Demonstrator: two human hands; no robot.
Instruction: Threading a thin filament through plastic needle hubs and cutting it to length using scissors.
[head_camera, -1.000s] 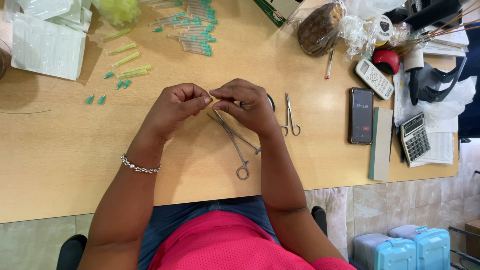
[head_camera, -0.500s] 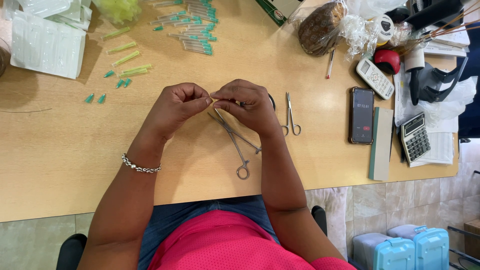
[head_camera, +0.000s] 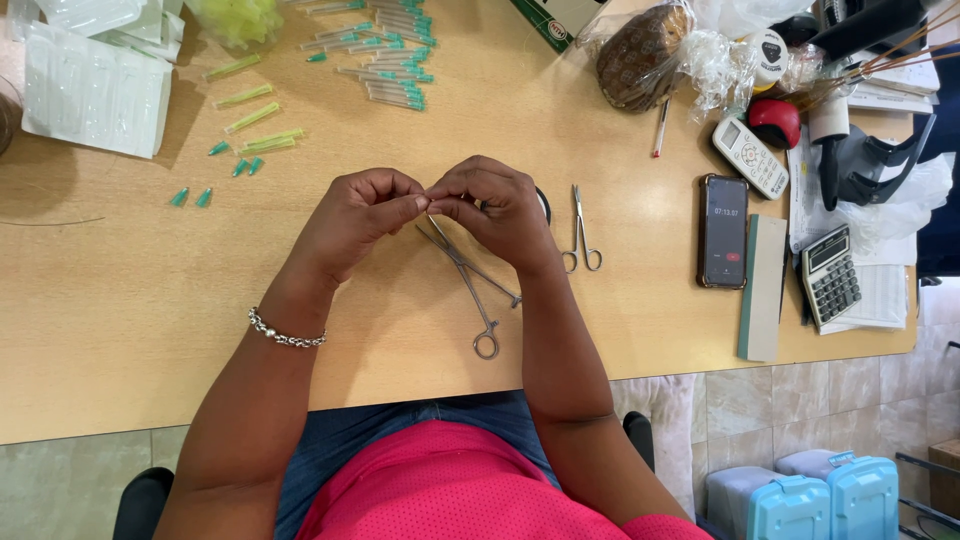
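- Head view: left hand (head_camera: 355, 215) and right hand (head_camera: 495, 210) brought together fingertip to fingertip above the pale wooden table (head_camera: 130, 300), both closed in a pinch on something too small to identify
- Long steel scissor-handled forceps (head_camera: 468, 285) lying on the table directly beneath the hands, ring handles nearest the body, within easy reach
- Small steel scissors (head_camera: 580, 232) parked just right of the right hand
- Green-capped needles (head_camera: 385, 60) grouped well apart at the far edge, as stock
- Black smartphone (head_camera: 722, 232) lying face up to the right
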